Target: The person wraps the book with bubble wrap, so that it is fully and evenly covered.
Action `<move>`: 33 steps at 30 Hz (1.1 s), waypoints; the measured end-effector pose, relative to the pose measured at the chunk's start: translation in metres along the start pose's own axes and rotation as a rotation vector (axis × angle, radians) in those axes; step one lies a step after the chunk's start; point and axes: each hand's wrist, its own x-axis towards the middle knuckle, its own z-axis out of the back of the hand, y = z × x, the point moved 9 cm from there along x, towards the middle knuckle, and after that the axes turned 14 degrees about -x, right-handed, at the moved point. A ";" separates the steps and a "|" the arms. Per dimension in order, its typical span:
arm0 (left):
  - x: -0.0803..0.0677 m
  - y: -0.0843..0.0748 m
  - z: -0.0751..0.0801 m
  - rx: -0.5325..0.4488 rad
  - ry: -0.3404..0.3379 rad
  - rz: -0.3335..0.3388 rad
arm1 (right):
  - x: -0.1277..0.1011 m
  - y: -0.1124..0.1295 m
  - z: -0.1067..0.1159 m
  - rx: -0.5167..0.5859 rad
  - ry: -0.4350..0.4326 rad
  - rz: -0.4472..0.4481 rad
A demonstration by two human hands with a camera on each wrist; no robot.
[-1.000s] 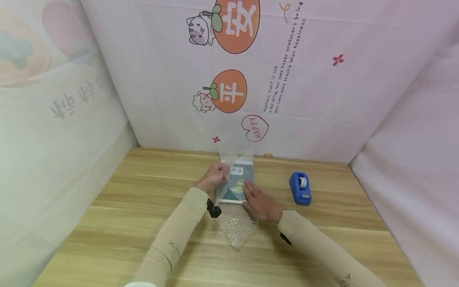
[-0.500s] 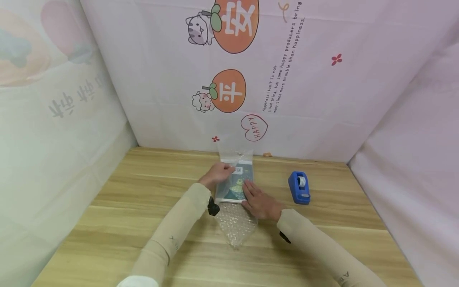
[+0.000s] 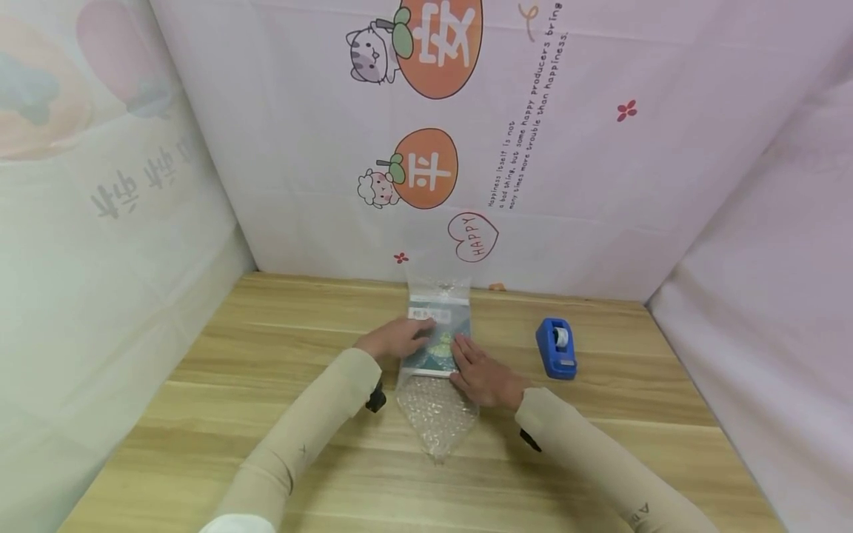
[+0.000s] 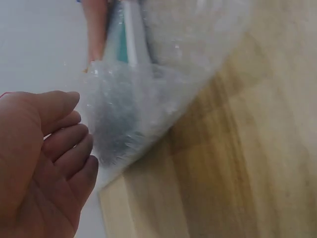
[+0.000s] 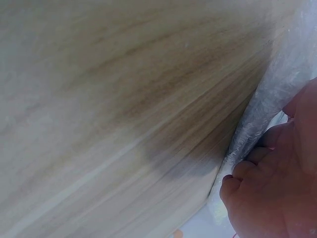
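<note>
Bubble wrap [image 3: 436, 414] lies flat mid-table on the wooden table [image 3: 266, 385], long axis running 12 to 6 o'clock, with a teal-covered booklet [image 3: 436, 348] on its middle. The far end of the wrap, at the booklet's 12 o'clock, stands up against the wall sheet; the near end trails off toward 6 as a loose point.

Left hand [image 3: 395, 339]: comes in from 9 o'clock, fingers laid over the booklet's left part. Left wrist view shows the wrap's side flap bulged up just beside relaxed, loosely bent fingers [image 4: 69, 148]; not pinching it as far as I can tell, but the contact itself is out of that frame.

Right hand [image 3: 483, 379]: flat, fingers straight, pressing the booklet's lower right corner and the wrap under it. Right wrist view is mostly table grain plus the wrap edge, so it adds little.

Status, my read: booklet placed and centred on the wrap — done. Left flap coming over the cover — partly. Right side, near tail and far flap not folded. Nothing taped; the blue tape dispenser [image 3: 556, 349] sits untouched at the booklet's 3 o'clock, well apart.
</note>
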 end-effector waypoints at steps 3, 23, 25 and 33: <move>-0.002 -0.004 -0.004 0.046 -0.004 -0.045 | 0.000 0.001 0.001 0.012 -0.005 -0.001; 0.005 -0.014 -0.016 0.329 0.013 0.035 | 0.000 -0.011 0.007 0.154 0.059 0.008; 0.005 -0.014 -0.015 0.340 0.017 0.048 | 0.000 -0.013 0.010 0.192 0.083 0.009; 0.006 -0.017 -0.011 0.365 0.017 0.039 | 0.004 -0.025 0.032 0.189 0.154 -0.031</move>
